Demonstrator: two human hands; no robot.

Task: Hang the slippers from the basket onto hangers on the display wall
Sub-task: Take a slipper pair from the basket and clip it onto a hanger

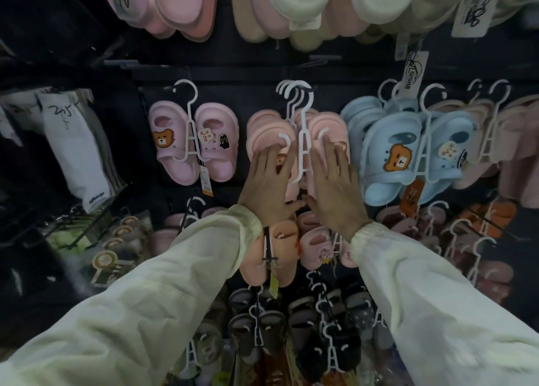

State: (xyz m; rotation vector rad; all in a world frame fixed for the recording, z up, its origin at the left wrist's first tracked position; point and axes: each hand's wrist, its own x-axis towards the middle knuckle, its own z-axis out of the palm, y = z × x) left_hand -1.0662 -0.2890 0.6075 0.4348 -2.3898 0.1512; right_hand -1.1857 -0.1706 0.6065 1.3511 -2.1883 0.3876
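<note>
left hand: my left hand (269,184) lies flat on the left slipper of the peach pair (261,128), fingers straight and a bit spread, pressing rather than pinching.
right hand: my right hand (335,190) does the same on the right slipper, palm down and fingers straight. It grips nothing.
task thing: the peach pair is on the white hanger (303,152), whose hook is over the rail of the display wall (233,74). Several hooks are stacked on that peg.
neighbours: pink bear pair (172,143) to the left, blue bear pair (408,155) to the right, both hung.
lower rows: more peach, pink and dark slippers (320,327) on hangers.
basket: not in view, so I can't tell how many pairs are left.
progress: this pair looks hung. I judge I'm only squaring it flat against the stack.
left to do: take my hands off, then go to the basket for the next pair, if any.
</note>
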